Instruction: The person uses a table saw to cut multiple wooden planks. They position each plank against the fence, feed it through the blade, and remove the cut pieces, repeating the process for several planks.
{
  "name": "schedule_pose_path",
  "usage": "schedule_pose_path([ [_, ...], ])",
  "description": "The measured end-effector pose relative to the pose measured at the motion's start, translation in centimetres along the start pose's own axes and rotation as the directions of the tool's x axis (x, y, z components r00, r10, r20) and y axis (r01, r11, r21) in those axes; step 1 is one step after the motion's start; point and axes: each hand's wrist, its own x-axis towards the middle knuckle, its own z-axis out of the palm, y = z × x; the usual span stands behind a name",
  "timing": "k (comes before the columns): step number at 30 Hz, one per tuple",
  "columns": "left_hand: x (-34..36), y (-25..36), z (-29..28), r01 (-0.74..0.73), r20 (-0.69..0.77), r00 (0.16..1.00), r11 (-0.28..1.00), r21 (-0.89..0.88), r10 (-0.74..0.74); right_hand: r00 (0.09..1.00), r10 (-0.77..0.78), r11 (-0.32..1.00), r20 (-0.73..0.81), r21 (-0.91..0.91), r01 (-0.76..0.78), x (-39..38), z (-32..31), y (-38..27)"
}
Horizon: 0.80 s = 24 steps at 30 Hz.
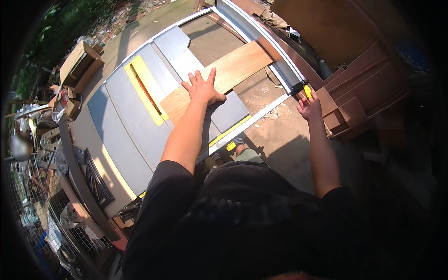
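Note:
A light brown wooden board (245,63) lies flat on the grey metal top of a table saw (126,119). My left hand (202,88) rests on the board with its fingers spread, near the yellow insert plate (135,77) that has a long slot in it. The board's far right end reaches the long metal fence (261,35). At the fence's near end, my right hand (310,108) has its fingers on a yellow lever (307,91), beside a black clamp block. The palm is turned partly upward, and the exact grip is small in view.
A white front rail (261,117) runs before me, with a yellow tab (231,146) below. Brown panels (368,84) are stacked on the right. A wooden box (80,65) stands beyond the saw; wire mesh (37,200) and clutter lie left.

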Motion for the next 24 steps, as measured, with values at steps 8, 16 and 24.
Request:
schedule_pose_path([
  [8, 0.1, -0.8, 0.3, -0.062, -0.025, 0.998, 0.997, -0.042, 0.061, 0.614, 0.616, 0.659, 0.493, -0.750, -0.060, -11.4, -2.5, 22.6],
  [16, 0.4, -1.4, 0.3, -0.088, -0.051, 0.995, 0.995, -0.045, 0.086, 0.243, 0.746, 0.654, 0.620, -0.612, -0.446, -12.8, 1.9, 27.7],
  [24, 0.4, -1.9, 0.2, -0.097, -0.076, 0.993, 0.995, -0.038, 0.093, 0.553, 0.432, 0.631, 0.713, -0.677, 0.379, -13.7, 3.2, 28.2],
])
